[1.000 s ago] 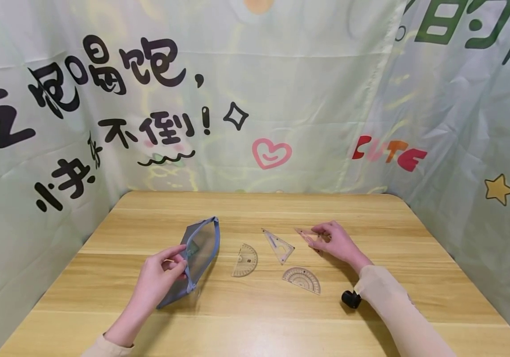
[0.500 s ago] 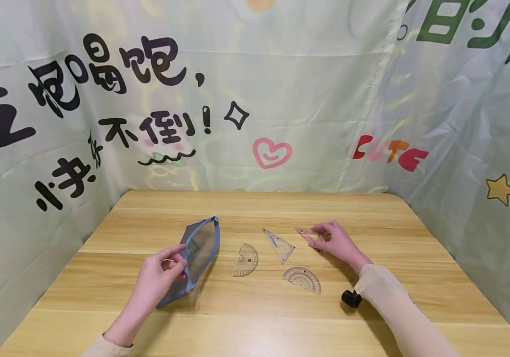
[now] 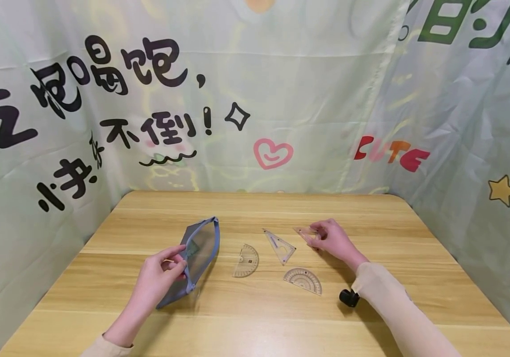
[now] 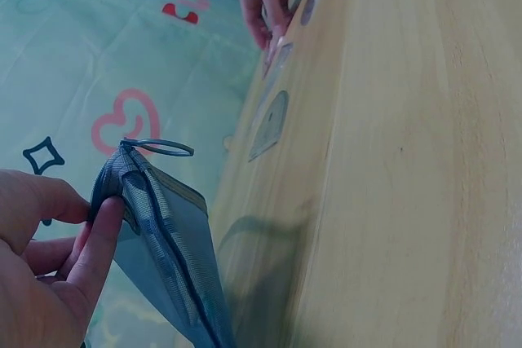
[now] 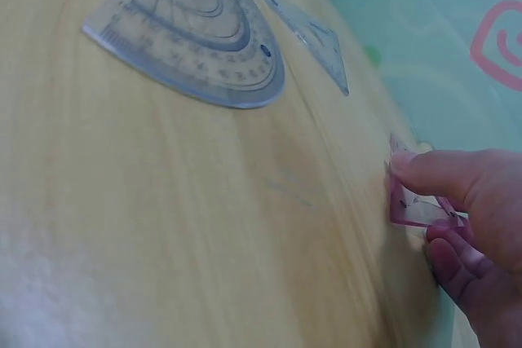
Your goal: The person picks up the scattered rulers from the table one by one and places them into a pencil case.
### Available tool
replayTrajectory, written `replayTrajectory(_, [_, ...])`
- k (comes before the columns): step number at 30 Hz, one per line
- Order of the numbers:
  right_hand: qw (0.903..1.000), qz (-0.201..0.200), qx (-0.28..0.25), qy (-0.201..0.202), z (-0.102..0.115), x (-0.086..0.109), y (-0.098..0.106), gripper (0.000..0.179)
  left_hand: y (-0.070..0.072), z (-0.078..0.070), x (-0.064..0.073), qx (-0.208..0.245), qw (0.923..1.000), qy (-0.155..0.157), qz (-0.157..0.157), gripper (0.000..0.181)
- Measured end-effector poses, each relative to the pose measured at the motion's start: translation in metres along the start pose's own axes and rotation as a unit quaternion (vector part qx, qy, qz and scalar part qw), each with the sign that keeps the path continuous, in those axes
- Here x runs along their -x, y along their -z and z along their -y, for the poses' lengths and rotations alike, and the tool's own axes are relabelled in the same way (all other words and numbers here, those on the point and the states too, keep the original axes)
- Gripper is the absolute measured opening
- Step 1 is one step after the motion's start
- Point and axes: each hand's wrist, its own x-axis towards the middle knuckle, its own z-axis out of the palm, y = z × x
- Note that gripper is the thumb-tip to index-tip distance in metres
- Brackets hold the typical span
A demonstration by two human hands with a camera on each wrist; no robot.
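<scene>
For a clean lift, pinch the translucent pink plastic triangle (image 3: 304, 232) firmly by its edge, since a plate this thin and smooth could slip or swivel if your grip slackens. With 12 as the far edge of the pale wood-grained surface (image 3: 255, 317), it lies towards 2 o'clock from the middle; I'd raise it well clear before swinging it, because the clear plastic triangle (image 3: 276, 243) is near it at 8 o'clock and could be knocked. At its 6 o'clock, farther off, lies one clear half-round protractor (image 3: 304, 280). Your right hand (image 3: 337, 240) holds the pink triangle with its fingers nearly closed, the thumb (image 5: 416, 170) on one face and the others behind; it looks tilted off the surface, though I cannot tell whether its far tip touches. Your left hand (image 3: 158, 272), towards 8 o'clock, pinches the rim of the see-through blue zip pouch (image 3: 203, 250), fingers narrow on the edge. Hold that rim steady and lightly pulled towards 9, so the mouth gapes towards 3, where another clear half-round protractor (image 3: 247, 261) lies just beside it.
</scene>
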Motion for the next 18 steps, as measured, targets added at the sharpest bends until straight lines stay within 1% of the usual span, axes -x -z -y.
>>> replayTrajectory(7, [0.9999,0.008,0.003,0.007,0.001,-0.001,0.004,0.049,0.0,-0.001,0.0,-0.001,1.0,-0.003,0.001,0.041])
replayTrajectory(14, [0.9992,0.027,-0.028,0.01,0.003,-0.001,0.008,0.048,-0.001,0.0,0.0,0.002,1.0,-0.006,0.002,0.042])
replayTrajectory(18, [0.9991,0.029,-0.03,0.007,0.007,-0.001,0.011,0.045,-0.001,0.0,0.0,0.002,1.0,-0.006,0.001,0.042])
